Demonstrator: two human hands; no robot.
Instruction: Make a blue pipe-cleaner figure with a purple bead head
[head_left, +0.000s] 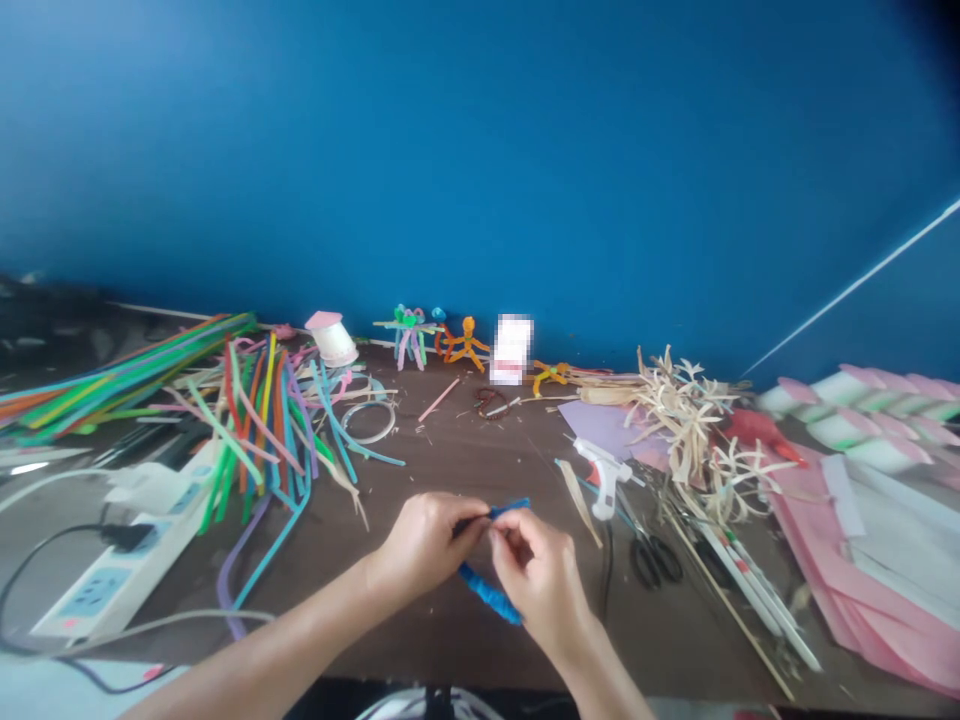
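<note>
A blue fuzzy stem point(489, 592) is held above the front middle of the dark table. My left hand point(431, 540) pinches it near its upper part, thumb and fingers pressed together. Close against those fingertips, my right hand point(536, 565) is closed on the same stem. A short blue end sticks up past the fingers, and a thicker, bumpy blue stretch curves below between both hands. The fingers hide the part where the two sections meet.
Colourful fuzzy stems point(262, 420) and a white power strip point(105, 590) lie left. Small stem figures point(466, 345) stand along the blue wall. To the right are a white glue gun point(606, 475), black-handled scissors point(655, 560), dried husk flowers point(686, 420) and pink sheets point(832, 570).
</note>
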